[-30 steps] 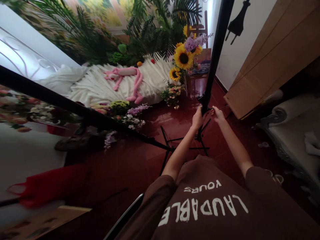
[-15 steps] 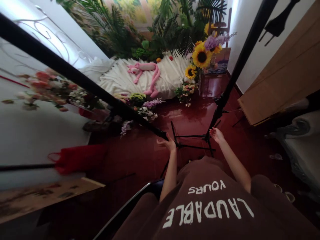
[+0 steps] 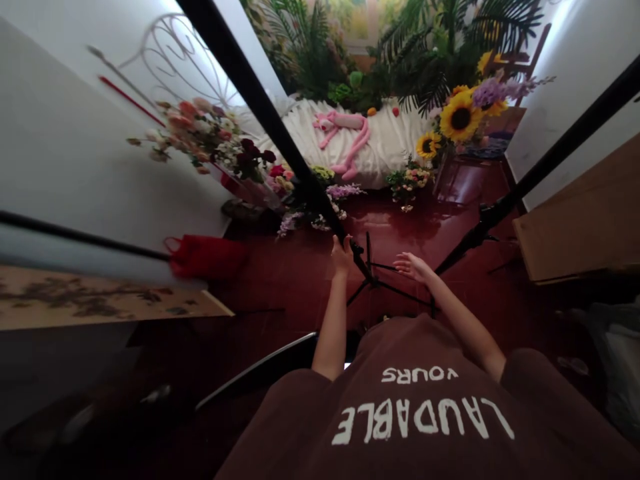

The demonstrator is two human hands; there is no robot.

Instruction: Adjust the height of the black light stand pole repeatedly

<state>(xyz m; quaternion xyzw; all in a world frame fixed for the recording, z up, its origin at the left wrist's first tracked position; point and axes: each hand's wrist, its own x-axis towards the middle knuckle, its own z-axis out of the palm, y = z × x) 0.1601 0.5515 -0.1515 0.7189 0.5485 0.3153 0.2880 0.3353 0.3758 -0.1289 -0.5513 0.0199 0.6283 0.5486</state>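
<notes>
My left hand is closed around the lower part of a black tripod stand, whose pole slants up to the upper left. The spread legs of this stand rest on the floor just beyond my hands. My right hand is open and holds nothing, its fingers stretched out to the left toward the stand legs. Close to its wrist, a second black stand rises to the upper right, with a clamp knob partway along its pole.
Ahead, a pink plush toy lies on white draped cloth. Flowers stand at left, sunflowers at right. A brown board leans on the right; a red bag and a patterned panel are at left.
My left hand has gone from spread fingers against the pole to a grip around it. My right hand has moved left, away from the second stand. The view has turned left.
</notes>
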